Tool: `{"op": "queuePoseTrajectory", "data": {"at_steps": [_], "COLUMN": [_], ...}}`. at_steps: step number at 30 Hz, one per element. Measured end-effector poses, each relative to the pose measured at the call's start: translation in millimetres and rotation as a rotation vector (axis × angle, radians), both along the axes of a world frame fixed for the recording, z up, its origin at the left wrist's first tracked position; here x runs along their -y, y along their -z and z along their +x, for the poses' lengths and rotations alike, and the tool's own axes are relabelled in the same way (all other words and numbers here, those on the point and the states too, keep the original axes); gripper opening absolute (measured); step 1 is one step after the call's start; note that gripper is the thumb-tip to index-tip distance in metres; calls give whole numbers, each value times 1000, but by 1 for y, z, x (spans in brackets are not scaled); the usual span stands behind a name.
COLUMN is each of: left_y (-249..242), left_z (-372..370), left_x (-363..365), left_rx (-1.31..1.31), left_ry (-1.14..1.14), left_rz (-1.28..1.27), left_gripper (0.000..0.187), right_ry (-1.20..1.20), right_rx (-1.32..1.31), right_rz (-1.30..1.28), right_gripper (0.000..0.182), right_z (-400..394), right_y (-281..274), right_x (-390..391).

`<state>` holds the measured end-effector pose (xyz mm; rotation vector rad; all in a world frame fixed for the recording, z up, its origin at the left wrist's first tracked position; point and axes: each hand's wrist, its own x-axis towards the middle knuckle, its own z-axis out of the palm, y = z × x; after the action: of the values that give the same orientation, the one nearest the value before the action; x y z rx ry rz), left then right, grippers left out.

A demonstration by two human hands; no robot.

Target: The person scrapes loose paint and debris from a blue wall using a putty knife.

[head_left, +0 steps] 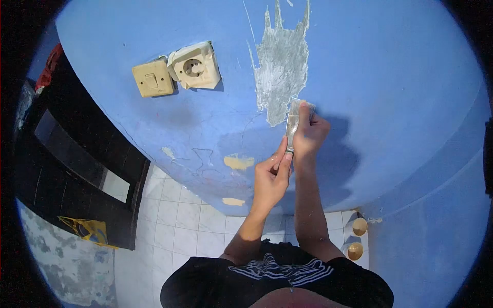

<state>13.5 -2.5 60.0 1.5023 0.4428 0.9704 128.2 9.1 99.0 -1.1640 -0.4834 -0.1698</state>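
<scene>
My right hand [311, 134] is closed around a metal scraper [292, 122], its thumb pressed flat along the blade. The lower end of the scraper is pinched by the fingers of my left hand [271, 179]. Its upper edge lies against the blue wall [400, 77], at the lower right border of a bare grey patch [281, 66] where the paint is gone. That patch has ragged edges and runs up to the top of the view. Part of the scraper is covered by my fingers.
Left of the patch are a yellowed light switch [153, 78] and a loose-looking socket [195, 66]. Cream spots [239, 162] mark the wall lower down. A dark door [82, 174] stands at left. Two round containers [355, 251] sit on the white tiled floor [177, 226].
</scene>
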Motion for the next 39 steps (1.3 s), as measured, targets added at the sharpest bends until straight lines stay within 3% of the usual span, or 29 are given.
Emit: {"op": "queuePoseTrajectory", "data": {"at_steps": [3,6,9,12,15,20,24,26,29,36,39], "left_y": [-2,-6,-15,-45,-19,7,5,-11,-18,7,4], "left_z": [1,2,13,12,5,-6,5,12,9,-3,6], "left_x": [-1,-3,-11,-11,-9,-1,-4,-7,-8,0,-3], "left_rx": [-18,-83,12,89,44,-57,-16,10,35,-43,17], "left_ry": [-9,11,-65,59,51,44,9,43,95,116,90], "left_rz": [-12,-7,116,50,42,-18,-21,-33,-70,-202,-127], "left_gripper": [39,41,40,41,41,42,40,41,42,42,42], "right_ry": [4,8,102,4,98,-26,-66,42,45,-33,-61], "right_rx": [-27,6,82,114,183,2,4,46,113,-1,18], "right_rz": [54,-22,-156,-6,-101,-58,27,-119,-138,-113,-99], "right_gripper": [51,51,50,50,51,52,50,53,51,47,45], "right_z": [4,9,14,12,8,7,2,14,20,-1,5], "right_y": [5,4,-22,-49,-26,28,-2,-14,-19,10,0], "right_x": [-5,-3,-2,0,4,-3,1,-1,2,9,7]}}
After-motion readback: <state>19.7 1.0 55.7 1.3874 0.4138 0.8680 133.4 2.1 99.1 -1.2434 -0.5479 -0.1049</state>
